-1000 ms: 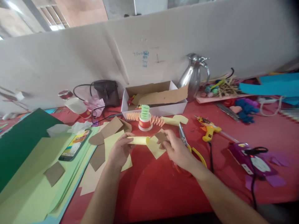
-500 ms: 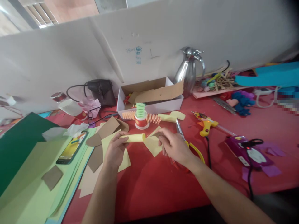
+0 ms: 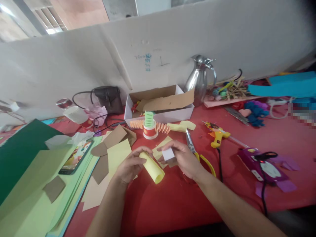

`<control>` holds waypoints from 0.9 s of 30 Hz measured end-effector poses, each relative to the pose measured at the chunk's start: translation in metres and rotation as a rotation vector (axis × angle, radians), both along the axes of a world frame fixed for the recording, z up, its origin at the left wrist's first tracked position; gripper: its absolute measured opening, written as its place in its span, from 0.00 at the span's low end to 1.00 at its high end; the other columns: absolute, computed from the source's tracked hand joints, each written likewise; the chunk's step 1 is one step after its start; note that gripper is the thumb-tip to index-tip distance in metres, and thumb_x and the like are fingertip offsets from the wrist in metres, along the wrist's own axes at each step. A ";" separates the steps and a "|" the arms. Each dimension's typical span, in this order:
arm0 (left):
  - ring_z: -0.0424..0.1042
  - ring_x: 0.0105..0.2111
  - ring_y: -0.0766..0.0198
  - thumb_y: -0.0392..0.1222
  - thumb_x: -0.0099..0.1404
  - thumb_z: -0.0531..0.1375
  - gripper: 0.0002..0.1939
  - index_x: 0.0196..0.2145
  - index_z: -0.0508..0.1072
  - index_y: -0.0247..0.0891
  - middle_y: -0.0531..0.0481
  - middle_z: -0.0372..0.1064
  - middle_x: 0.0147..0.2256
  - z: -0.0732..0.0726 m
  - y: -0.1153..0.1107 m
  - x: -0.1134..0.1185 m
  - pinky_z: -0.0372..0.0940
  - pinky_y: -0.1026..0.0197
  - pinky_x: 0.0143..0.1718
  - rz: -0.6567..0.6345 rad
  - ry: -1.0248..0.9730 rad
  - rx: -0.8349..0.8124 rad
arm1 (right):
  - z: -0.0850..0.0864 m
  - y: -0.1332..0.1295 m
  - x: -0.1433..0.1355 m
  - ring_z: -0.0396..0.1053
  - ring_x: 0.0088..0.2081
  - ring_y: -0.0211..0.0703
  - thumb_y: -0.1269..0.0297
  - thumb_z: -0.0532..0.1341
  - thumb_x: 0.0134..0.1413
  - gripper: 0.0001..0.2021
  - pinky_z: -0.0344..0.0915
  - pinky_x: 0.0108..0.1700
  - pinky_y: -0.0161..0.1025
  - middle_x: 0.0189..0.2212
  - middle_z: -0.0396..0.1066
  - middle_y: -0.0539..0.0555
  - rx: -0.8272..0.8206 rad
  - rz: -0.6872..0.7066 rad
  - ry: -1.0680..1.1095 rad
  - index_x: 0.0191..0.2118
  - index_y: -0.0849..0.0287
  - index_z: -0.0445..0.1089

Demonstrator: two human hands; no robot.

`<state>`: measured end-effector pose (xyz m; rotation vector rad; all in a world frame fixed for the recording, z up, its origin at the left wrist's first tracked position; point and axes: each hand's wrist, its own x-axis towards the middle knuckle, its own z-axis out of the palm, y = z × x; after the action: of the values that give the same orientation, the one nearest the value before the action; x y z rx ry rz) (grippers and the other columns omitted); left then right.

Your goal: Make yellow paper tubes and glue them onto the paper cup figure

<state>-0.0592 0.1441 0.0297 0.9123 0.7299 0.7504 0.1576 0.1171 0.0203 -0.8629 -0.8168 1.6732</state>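
My left hand (image 3: 132,164) is closed round the upper end of a rolled yellow paper tube (image 3: 153,169), whose open lower end points toward me and to the right. Between the fingers of my right hand (image 3: 181,158) is a small white piece (image 3: 168,154), just right of the tube and not touching it. Behind my hands stands a red and white paper cup (image 3: 150,132) with a folded green paper strip (image 3: 148,119) on top and folded orange strips (image 3: 162,127) at its sides. A yellow paper sheet (image 3: 161,144) lies partly behind my right hand.
Scissors (image 3: 191,141) lie beside my right hand. Farther right are a yellow glue gun (image 3: 217,138) and a purple power strip (image 3: 263,165) with cables. Paper sheets and a phone (image 3: 76,157) lie left; a white box (image 3: 160,115) and a metal jug (image 3: 197,77) stand behind.
The yellow tube has swung from level to slanting, its open end now toward me. A small white piece now shows in my right hand. The view has shifted slightly.
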 end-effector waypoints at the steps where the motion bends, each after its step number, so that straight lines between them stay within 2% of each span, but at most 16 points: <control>1: 0.71 0.29 0.64 0.34 0.51 0.68 0.14 0.38 0.79 0.35 0.48 0.74 0.34 0.000 0.000 0.001 0.64 0.63 0.32 0.022 -0.015 0.005 | -0.001 0.000 0.000 0.77 0.29 0.39 0.65 0.64 0.50 0.02 0.74 0.36 0.40 0.41 0.77 0.51 -0.014 0.001 0.028 0.32 0.56 0.73; 6: 0.71 0.30 0.65 0.34 0.52 0.67 0.14 0.38 0.79 0.35 0.49 0.73 0.33 -0.002 0.005 0.000 0.66 0.64 0.33 0.166 -0.028 -0.009 | 0.000 0.002 0.004 0.79 0.36 0.44 0.54 0.60 0.57 0.11 0.72 0.47 0.44 0.39 0.76 0.52 -0.070 0.015 0.178 0.36 0.56 0.72; 9: 0.70 0.29 0.67 0.34 0.50 0.67 0.14 0.37 0.79 0.35 0.50 0.72 0.33 -0.004 0.008 -0.003 0.65 0.66 0.31 0.267 -0.027 -0.035 | 0.000 0.001 0.004 0.78 0.42 0.44 0.59 0.68 0.52 0.10 0.69 0.51 0.42 0.42 0.74 0.48 -0.080 -0.026 0.120 0.37 0.53 0.68; 11: 0.69 0.29 0.68 0.34 0.49 0.68 0.14 0.37 0.79 0.35 0.50 0.72 0.34 -0.005 0.010 -0.005 0.65 0.67 0.30 0.311 -0.034 -0.051 | -0.002 0.000 0.003 0.77 0.47 0.44 0.64 0.72 0.48 0.18 0.68 0.52 0.42 0.44 0.73 0.48 -0.060 -0.062 0.096 0.42 0.50 0.66; 14: 0.69 0.29 0.68 0.34 0.48 0.68 0.15 0.37 0.79 0.36 0.50 0.71 0.33 -0.005 0.011 -0.006 0.66 0.68 0.29 0.346 -0.031 -0.074 | -0.006 0.000 0.000 0.75 0.50 0.45 0.63 0.73 0.48 0.24 0.69 0.53 0.44 0.47 0.73 0.50 -0.027 -0.090 0.097 0.48 0.48 0.64; 18: 0.68 0.28 0.69 0.33 0.48 0.68 0.15 0.36 0.78 0.35 0.50 0.71 0.32 -0.005 0.012 -0.005 0.65 0.69 0.26 0.364 -0.034 -0.090 | -0.007 0.001 0.000 0.77 0.42 0.43 0.57 0.72 0.50 0.19 0.72 0.51 0.47 0.41 0.75 0.50 0.029 -0.036 0.083 0.47 0.51 0.70; 21: 0.67 0.26 0.69 0.33 0.48 0.67 0.14 0.36 0.78 0.35 0.50 0.70 0.31 -0.005 0.012 -0.005 0.65 0.69 0.25 0.369 -0.043 -0.102 | -0.007 0.002 0.002 0.76 0.33 0.38 0.57 0.71 0.51 0.19 0.74 0.38 0.39 0.36 0.74 0.47 0.072 -0.047 -0.035 0.50 0.48 0.72; 24: 0.67 0.26 0.70 0.33 0.48 0.67 0.14 0.36 0.78 0.35 0.50 0.70 0.32 -0.004 0.011 -0.005 0.65 0.69 0.25 0.377 -0.040 -0.106 | -0.008 0.002 0.003 0.68 0.25 0.33 0.58 0.70 0.52 0.18 0.65 0.25 0.32 0.28 0.71 0.45 0.109 -0.094 -0.185 0.50 0.47 0.75; 27: 0.67 0.26 0.70 0.33 0.49 0.67 0.14 0.36 0.78 0.34 0.50 0.69 0.31 -0.003 0.011 -0.005 0.65 0.70 0.24 0.388 -0.023 -0.110 | -0.010 0.003 0.004 0.67 0.23 0.33 0.60 0.71 0.50 0.17 0.67 0.27 0.34 0.25 0.72 0.45 0.104 -0.127 -0.176 0.48 0.47 0.77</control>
<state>-0.0640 0.1554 0.0271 0.6669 0.9326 1.0491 0.1614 0.1198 0.0104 -0.9791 -0.9402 1.4458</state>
